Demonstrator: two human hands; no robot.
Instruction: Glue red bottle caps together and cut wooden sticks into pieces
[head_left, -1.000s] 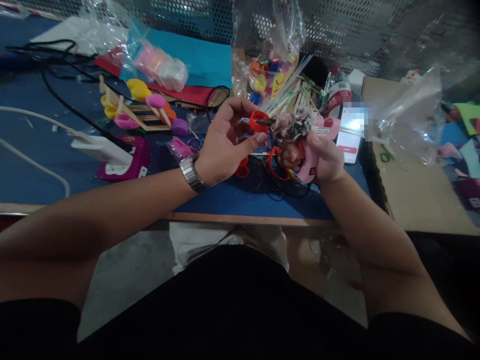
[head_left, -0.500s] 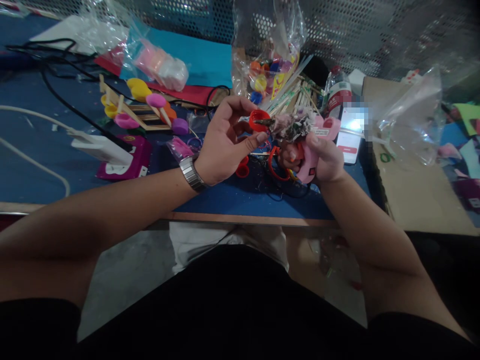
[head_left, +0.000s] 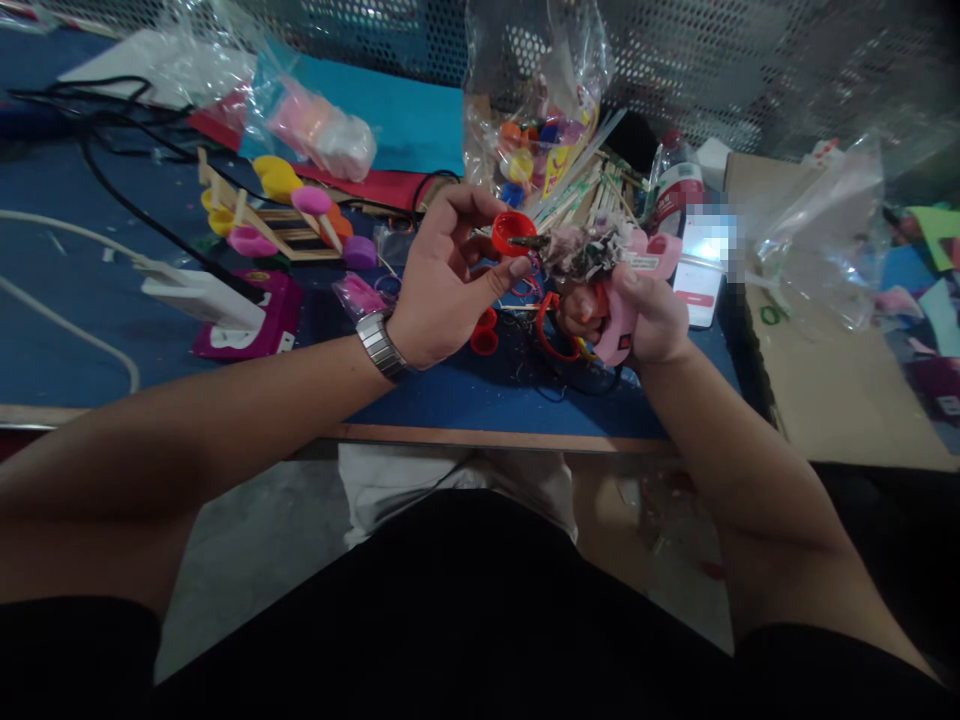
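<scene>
Between the fingers and thumb of my left hand (head_left: 442, 285) is a red bottle cap (head_left: 513, 234), its hollow side facing the glue gun. My right hand (head_left: 651, 318) is wrapped round a pink hot glue gun (head_left: 621, 325), its front crusted with greyish glue strands. The dark nozzle (head_left: 529, 241) points left and reaches the cap's opening; whether it touches the inside I cannot tell. Below my hands, more red caps (head_left: 484, 342) lie on the blue table. A pair of orange-handled scissors or a similar loop (head_left: 553, 335) is partly hidden under the glue gun.
Left of my hands stands a small wooden-stick frame (head_left: 289, 232) with coloured caps, near a purple power strip (head_left: 281, 315) with cords. Behind are bagged caps (head_left: 517, 165) and wooden sticks (head_left: 606, 198). A bottle (head_left: 677, 190), a lit phone (head_left: 696, 290) and cardboard (head_left: 825, 390) are right.
My left hand has shifted slightly left with the red bottle cap, and the cap has tipped so more of its inside shows. The glue gun has hardly moved.
</scene>
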